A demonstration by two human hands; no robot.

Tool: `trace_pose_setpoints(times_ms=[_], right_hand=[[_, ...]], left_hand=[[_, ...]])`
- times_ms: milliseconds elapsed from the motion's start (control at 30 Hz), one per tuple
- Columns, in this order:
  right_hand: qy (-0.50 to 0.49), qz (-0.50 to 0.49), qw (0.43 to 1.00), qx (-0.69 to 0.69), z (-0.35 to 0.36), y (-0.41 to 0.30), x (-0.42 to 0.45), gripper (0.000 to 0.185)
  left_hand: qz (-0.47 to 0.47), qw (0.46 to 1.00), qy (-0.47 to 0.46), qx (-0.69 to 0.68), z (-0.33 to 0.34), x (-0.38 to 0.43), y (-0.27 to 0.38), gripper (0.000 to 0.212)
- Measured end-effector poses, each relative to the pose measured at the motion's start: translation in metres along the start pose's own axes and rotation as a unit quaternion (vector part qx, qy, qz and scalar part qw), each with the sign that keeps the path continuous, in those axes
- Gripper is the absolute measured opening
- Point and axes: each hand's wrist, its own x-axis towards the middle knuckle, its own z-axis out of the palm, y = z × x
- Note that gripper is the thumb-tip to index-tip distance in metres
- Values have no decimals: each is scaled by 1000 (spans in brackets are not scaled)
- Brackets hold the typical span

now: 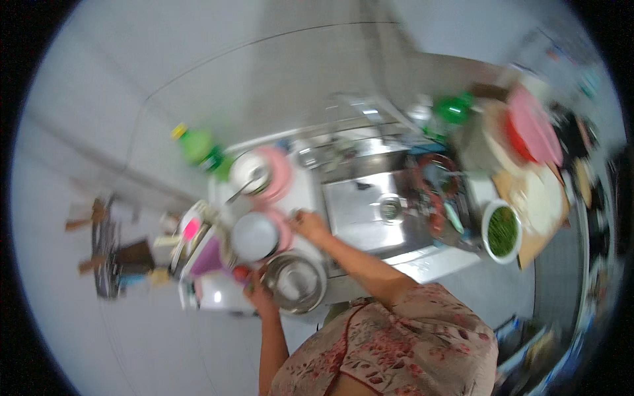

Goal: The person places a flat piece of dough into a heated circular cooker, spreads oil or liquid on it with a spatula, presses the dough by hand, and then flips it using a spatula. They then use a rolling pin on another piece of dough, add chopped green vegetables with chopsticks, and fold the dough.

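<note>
My left hand (258,293) is at the left side of a shiny metal bowl (297,282), close to a small red thing (241,273) that is too blurred to name; its grip cannot be made out. My right hand (309,225) reaches over the white counter beside a pink basin (283,227), left of the metal sink (351,198). Whether its fingers hold anything is blurred. A round grey-white lid or bowl (255,236) rests partly over that pink basin. Behind it, a white bowl (250,171) with a spoon sits on another pink container (278,175).
Green bottles (198,148) stand at the back left. Right of the sink are a white bowl of chopped greens (502,231), a wooden board (532,247) with a pale round sheet, and a pink basin (535,123). Knives (104,247) hang on the left wall.
</note>
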Motion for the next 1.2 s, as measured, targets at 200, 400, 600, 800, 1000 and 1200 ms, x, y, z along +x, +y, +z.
trace_pose_setpoints(times_ms=[200,400,600,800,1000,1200], right_hand=[[16,-64,991,115,-52,22,-83,24],[119,-5,972,201,-152,52,-179,32],[358,129,889,255,-214,101,-310,39],[537,257,657,462,-219,114,-466,29],[587,188,592,519,-246,141,-550,27],[644,177,530,522,-312,197,-657,26]], left_hand=[[43,996,-47,-70,52,-70,30,32],[-1,970,-204,-135,102,-104,30,35],[-41,927,-358,-109,135,-149,23,33],[-119,853,-501,-89,170,-210,9,37],[-127,781,-606,-76,212,-312,-10,34],[-147,720,-676,-49,277,-454,-53,33]])
